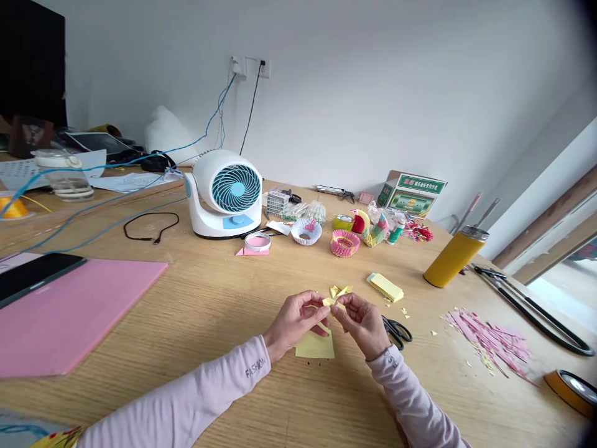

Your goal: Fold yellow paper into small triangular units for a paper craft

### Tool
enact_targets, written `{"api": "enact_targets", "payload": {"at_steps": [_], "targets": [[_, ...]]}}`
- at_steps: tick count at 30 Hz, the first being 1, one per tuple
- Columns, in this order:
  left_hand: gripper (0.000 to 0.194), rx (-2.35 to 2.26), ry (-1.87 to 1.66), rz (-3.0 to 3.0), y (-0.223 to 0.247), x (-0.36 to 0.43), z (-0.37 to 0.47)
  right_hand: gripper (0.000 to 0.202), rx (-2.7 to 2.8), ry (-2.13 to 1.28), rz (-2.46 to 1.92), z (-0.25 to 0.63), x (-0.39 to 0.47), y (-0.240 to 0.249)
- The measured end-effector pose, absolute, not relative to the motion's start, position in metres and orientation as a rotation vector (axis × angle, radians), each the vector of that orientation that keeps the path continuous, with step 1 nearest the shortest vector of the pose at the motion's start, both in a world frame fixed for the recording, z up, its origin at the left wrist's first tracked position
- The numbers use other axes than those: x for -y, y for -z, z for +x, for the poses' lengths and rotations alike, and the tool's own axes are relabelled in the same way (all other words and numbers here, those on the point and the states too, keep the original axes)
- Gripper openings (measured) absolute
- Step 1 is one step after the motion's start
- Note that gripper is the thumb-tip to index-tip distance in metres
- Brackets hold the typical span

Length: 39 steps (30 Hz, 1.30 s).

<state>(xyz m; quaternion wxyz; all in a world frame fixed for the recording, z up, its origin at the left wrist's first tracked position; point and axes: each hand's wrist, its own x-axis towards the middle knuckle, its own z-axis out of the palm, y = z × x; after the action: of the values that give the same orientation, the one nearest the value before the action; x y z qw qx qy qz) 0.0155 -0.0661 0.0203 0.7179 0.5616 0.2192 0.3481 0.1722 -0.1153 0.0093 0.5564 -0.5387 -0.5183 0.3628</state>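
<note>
Between my left hand (302,316) and my right hand (362,320) is a small piece of yellow paper (329,302), pinched by the fingertips of both. Its exact folds are too small to make out. Just behind it lie folded yellow paper pieces (341,290). Under my left hand, a flat yellow paper sheet (315,347) rests on the table, partly covered by the fingers. Black-handled scissors (397,331) lie beside my right wrist, their blades hidden behind the hand. Farther right is a stack of yellow paper strips (386,287).
A white fan (226,196) stands at the back left. Pink and white paper baskets (344,243) sit mid-table. A yellow tumbler (454,256) stands right, behind pink paper scraps (489,339) and a tape roll (573,391). At left, a phone (40,274) lies on pink sheets (93,311).
</note>
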Motion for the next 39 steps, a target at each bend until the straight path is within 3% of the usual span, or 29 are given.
{"api": "enact_targets", "payload": {"at_steps": [24,29,34,39], "targets": [[0.026,-0.457,-0.702,1.088,-0.0194,0.0675,0.013,0.01,1.208,-0.955,-0.988,0.1657,0.1172,-0.0034],[0.03,-0.503,-0.713,1.111,-0.0167,0.065,0.0137,0.011,1.229,-0.927,-1.006,0.1654,0.1174,-0.0017],[0.031,-0.51,-0.755,1.191,-0.0174,0.0651,0.0136,0.032,1.109,-0.986,-1.012,0.1639,0.1169,-0.0021],[0.032,-0.512,-0.774,1.274,-0.0189,0.0652,0.0137,0.034,1.092,-0.967,-1.063,0.1636,0.1155,-0.0037]]}}
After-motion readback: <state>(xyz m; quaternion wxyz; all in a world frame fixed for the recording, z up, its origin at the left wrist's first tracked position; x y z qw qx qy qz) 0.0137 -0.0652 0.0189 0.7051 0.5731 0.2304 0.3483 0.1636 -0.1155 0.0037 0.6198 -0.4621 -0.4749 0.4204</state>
